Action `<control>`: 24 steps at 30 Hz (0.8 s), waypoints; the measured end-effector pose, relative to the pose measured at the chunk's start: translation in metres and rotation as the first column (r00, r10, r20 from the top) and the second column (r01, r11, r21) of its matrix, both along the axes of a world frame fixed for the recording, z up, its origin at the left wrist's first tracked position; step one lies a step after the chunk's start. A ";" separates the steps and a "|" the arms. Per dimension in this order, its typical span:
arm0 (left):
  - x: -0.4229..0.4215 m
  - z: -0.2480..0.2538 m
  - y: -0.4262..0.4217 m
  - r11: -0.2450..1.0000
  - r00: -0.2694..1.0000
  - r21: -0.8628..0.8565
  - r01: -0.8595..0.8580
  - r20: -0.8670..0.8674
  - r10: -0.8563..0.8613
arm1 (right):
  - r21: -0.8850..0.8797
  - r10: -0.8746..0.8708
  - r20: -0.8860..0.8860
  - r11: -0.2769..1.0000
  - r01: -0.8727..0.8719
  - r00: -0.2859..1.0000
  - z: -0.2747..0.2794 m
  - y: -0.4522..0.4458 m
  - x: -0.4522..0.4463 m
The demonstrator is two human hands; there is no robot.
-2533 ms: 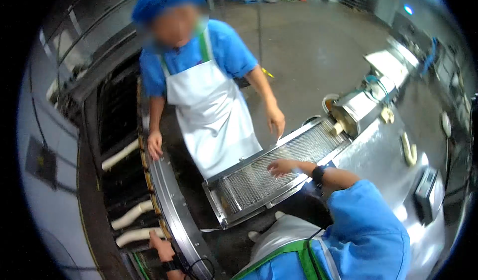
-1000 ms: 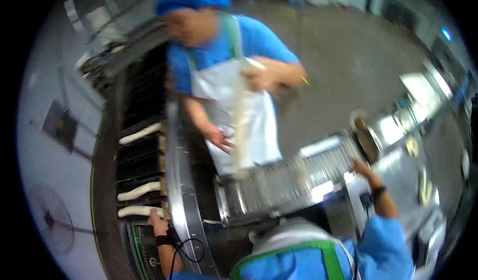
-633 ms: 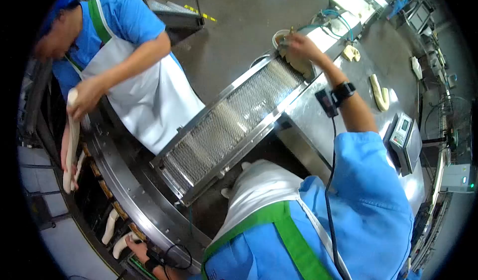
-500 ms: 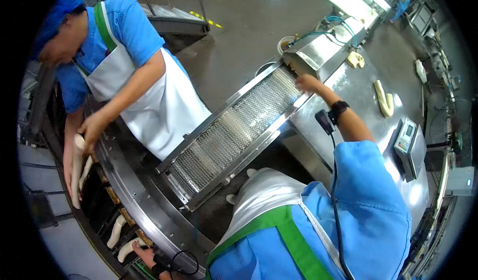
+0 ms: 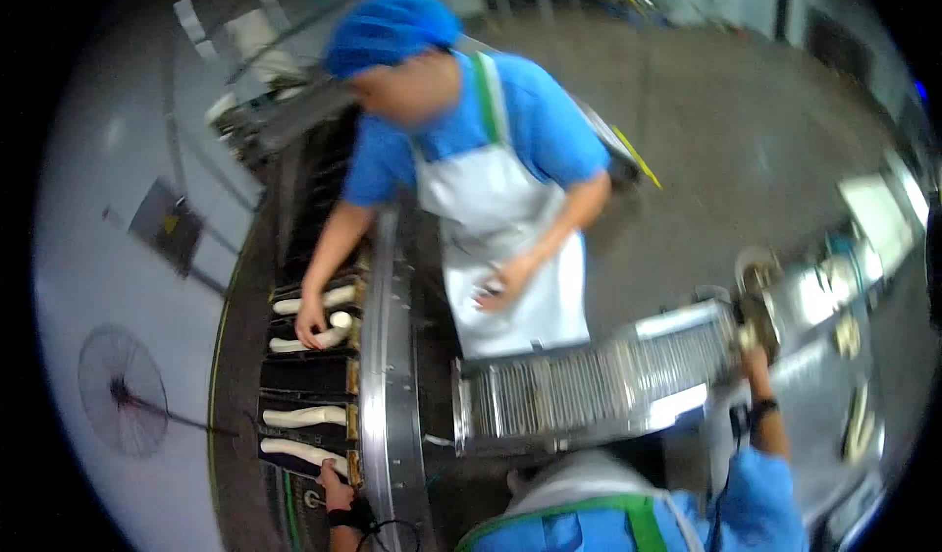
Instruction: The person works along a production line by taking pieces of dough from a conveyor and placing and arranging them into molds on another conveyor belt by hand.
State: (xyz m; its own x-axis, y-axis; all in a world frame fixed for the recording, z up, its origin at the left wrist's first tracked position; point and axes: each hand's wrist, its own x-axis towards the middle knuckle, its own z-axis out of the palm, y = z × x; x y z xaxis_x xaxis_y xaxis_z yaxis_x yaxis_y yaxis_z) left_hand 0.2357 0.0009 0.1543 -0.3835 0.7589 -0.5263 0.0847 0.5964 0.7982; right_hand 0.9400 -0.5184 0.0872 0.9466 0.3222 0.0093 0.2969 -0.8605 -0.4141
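My left hand (image 5: 336, 488) is at the lower left, its fingers at the right end of a long pale dough strip (image 5: 294, 449), which lies in a dark slot. A second dough strip (image 5: 304, 417) lies in a slot just above. My right hand (image 5: 756, 364) is at the right end of the metal mesh conveyor (image 5: 579, 387), by the machine's outlet. Something pale shows at its fingertips, but blur hides the finger shape and whether it is gripped.
Across the conveyor a co-worker in a white apron (image 5: 505, 218) has one hand (image 5: 311, 321) on a bent dough strip (image 5: 339, 331). A curved metal rail (image 5: 388, 405) runs beside the slots. On the steel table at right lie dough pieces (image 5: 860, 424). A fan (image 5: 120, 390) stands left.
My view has swung left, so the slots and co-worker appear farther right. The co-worker's long dough strip has come down into the slots, and one of their hands has left it.
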 end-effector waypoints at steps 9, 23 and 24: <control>-0.044 0.013 -0.037 0.941 0.985 0.339 0.008 0.160 -0.066 | -0.386 -0.348 -0.072 0.874 0.296 0.935 -0.009 0.063 -0.012; -0.230 -0.067 -0.102 0.670 0.620 0.107 0.735 -0.508 -0.598 | 0.586 0.298 -0.546 0.803 0.103 0.783 0.035 0.054 -0.226; -0.223 -0.072 -0.095 0.842 0.821 0.117 0.526 -0.327 -0.468 | 0.591 0.345 -0.541 0.805 0.054 0.767 0.050 0.077 -0.239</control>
State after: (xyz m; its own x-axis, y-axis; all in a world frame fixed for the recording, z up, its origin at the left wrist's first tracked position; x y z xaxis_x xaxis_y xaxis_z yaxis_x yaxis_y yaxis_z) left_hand 0.0125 -0.0939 0.0819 -0.0318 0.9596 -0.2795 0.5599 0.2488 0.7903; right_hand 0.7011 -0.4410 0.1372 0.7496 0.5817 -0.3158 -0.0836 -0.3902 -0.9169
